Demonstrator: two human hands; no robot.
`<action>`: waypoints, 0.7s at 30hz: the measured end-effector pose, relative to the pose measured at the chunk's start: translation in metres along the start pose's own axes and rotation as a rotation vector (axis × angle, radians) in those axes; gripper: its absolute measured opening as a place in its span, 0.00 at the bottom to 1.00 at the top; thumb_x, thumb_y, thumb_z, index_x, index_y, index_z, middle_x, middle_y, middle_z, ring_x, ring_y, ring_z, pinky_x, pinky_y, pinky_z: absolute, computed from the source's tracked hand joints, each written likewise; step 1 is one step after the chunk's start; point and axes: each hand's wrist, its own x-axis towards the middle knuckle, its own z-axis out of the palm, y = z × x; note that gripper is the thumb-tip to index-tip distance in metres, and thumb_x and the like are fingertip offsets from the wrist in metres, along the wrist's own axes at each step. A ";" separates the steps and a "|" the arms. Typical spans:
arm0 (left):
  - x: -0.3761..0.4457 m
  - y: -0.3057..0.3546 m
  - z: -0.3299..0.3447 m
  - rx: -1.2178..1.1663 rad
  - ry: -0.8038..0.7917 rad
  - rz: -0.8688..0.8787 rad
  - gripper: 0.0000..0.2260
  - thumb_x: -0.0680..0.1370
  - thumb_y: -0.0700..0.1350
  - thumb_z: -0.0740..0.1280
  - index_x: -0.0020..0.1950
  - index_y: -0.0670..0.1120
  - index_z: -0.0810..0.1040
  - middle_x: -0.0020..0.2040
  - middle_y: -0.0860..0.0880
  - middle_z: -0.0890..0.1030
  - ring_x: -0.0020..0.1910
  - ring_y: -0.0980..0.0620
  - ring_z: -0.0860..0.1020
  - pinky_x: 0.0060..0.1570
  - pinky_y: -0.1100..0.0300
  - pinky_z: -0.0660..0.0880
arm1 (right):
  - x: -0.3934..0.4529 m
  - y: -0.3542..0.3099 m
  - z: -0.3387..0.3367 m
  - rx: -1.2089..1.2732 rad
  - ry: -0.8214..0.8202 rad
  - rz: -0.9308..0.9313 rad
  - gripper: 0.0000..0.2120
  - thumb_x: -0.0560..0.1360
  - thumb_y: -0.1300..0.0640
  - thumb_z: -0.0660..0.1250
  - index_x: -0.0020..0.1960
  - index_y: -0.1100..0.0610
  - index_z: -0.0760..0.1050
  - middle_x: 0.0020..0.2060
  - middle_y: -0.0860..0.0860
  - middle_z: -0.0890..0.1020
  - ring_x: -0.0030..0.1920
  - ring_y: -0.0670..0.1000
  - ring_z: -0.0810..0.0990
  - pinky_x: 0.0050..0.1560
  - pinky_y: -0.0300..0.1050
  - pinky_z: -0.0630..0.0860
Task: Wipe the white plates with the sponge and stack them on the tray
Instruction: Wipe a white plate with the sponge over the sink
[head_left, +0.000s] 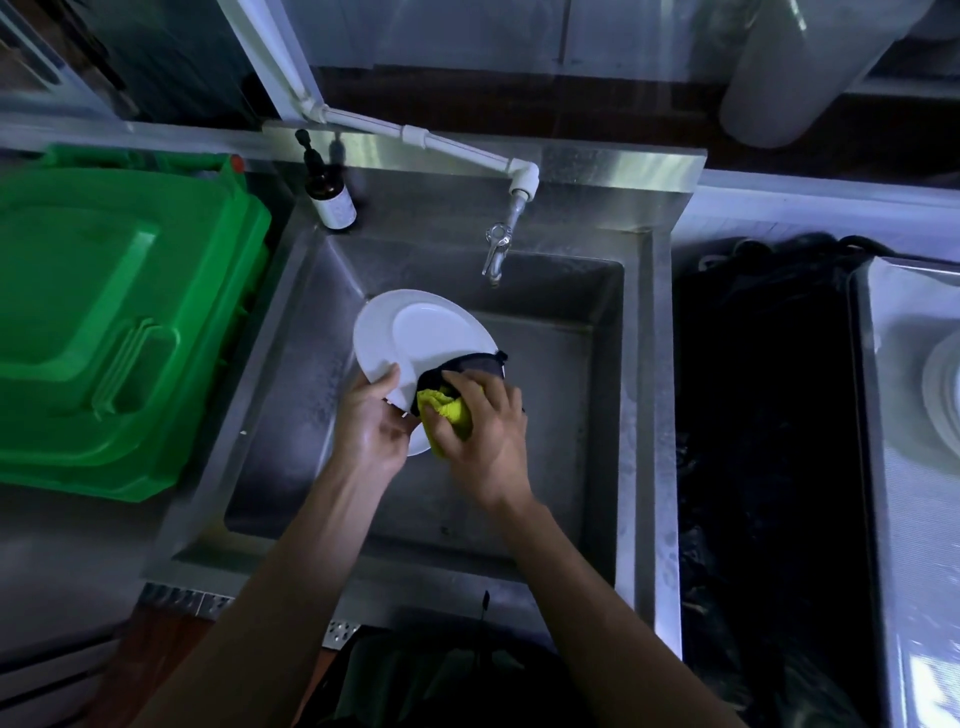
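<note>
Left hand (371, 415) grips 1 white plate (415, 343) by its rim, tilted over the sink (571, 364) so the right hand (483, 436), clutching the sponge (447, 410), can scrub

1. The left hand (375, 422) and right hand (485, 435) were bare, without gloves or rings
2. Both forearms were uncovered, no sleeves showing
3. Dark clothing showed at the bottom edge

No readable text anywhere; pale label on the brown bottle (331, 200) by sink is too blurred.
</note>
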 end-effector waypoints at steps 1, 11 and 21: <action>0.000 0.000 -0.002 -0.013 -0.008 0.006 0.17 0.82 0.39 0.64 0.70 0.41 0.75 0.60 0.38 0.82 0.53 0.41 0.84 0.44 0.52 0.83 | 0.000 0.002 0.001 0.003 0.005 0.011 0.23 0.75 0.39 0.65 0.67 0.46 0.76 0.63 0.46 0.75 0.61 0.53 0.70 0.60 0.58 0.72; 0.001 0.007 -0.029 -0.058 -0.051 0.000 0.21 0.78 0.41 0.68 0.71 0.42 0.74 0.58 0.45 0.85 0.59 0.46 0.83 0.49 0.52 0.83 | 0.019 0.025 -0.022 0.141 0.046 0.095 0.19 0.76 0.44 0.67 0.66 0.46 0.75 0.63 0.44 0.75 0.58 0.49 0.69 0.60 0.46 0.69; 0.005 0.018 -0.036 0.047 -0.259 0.002 0.12 0.77 0.39 0.67 0.58 0.44 0.84 0.56 0.45 0.86 0.56 0.46 0.84 0.47 0.52 0.83 | 0.039 0.030 -0.040 0.186 0.060 0.135 0.17 0.74 0.42 0.65 0.60 0.46 0.77 0.56 0.43 0.78 0.57 0.51 0.73 0.59 0.42 0.69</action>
